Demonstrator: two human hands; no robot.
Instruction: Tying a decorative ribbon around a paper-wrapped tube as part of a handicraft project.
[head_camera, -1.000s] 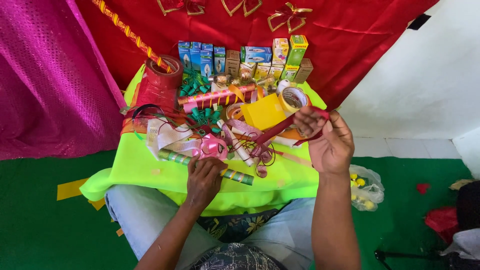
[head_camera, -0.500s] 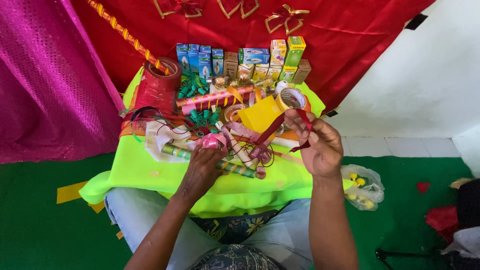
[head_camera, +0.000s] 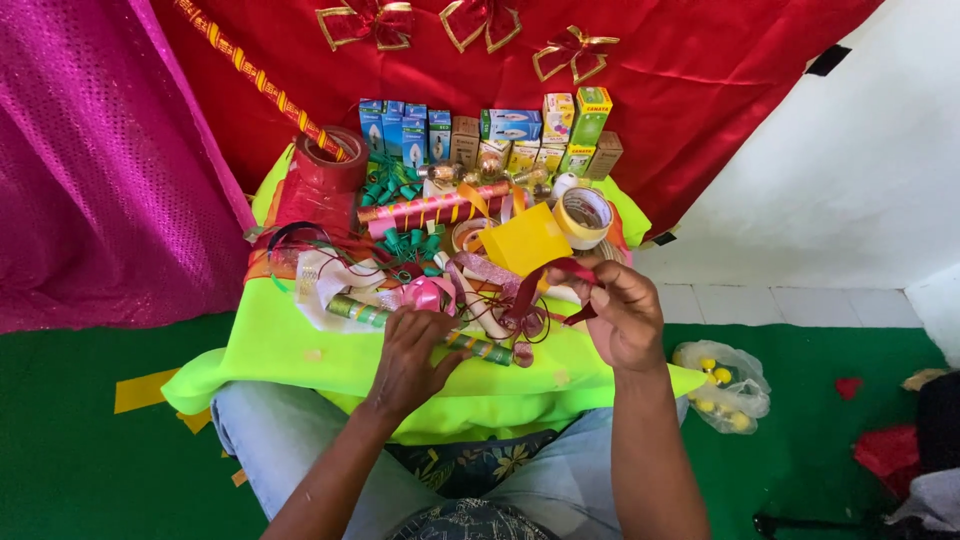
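Since the earlier frame, the left hand (head_camera: 412, 345) is sliding forward onto the pile, and the right hand (head_camera: 622, 315) is easing a little lower and nearer the lap.

Backdrop: red cloth (head_camera: 640, 70) with gold-edged bows (head_camera: 372, 20) is hanging behind; a magenta curtain (head_camera: 90, 160) is hanging to the left.

Work surface: a neon-green cloth (head_camera: 300, 350) is draping over the person's lap and carrying the heap of craft goods.

Rear row: small coloured boxes (head_camera: 500, 130) are standing upright along the back edge; a dark red tape roll (head_camera: 330, 160) is sitting at the left end.

Mid items: a yellow square sheet (head_camera: 522, 240) is lying tilted just beside a pale tape roll (head_camera: 585, 215); a striped wrapped stick (head_camera: 430, 208) is lying across the middle.

Item in hand: a dark red ribbon (head_camera: 570, 272) — the right hand is pinching it between thumb and fingers, its tail looping down into the tangle near the table's centre.

Left hand: fingers are curling loosely over a pink ribbon ball (head_camera: 428, 293), touching it; whether it is actually gripping, I cannot tell.

Handling note — the ribbon is likely coming free best with a steady, low pull while the left hand is pressing the tangle flat, so neighbouring strands are not dragging along.
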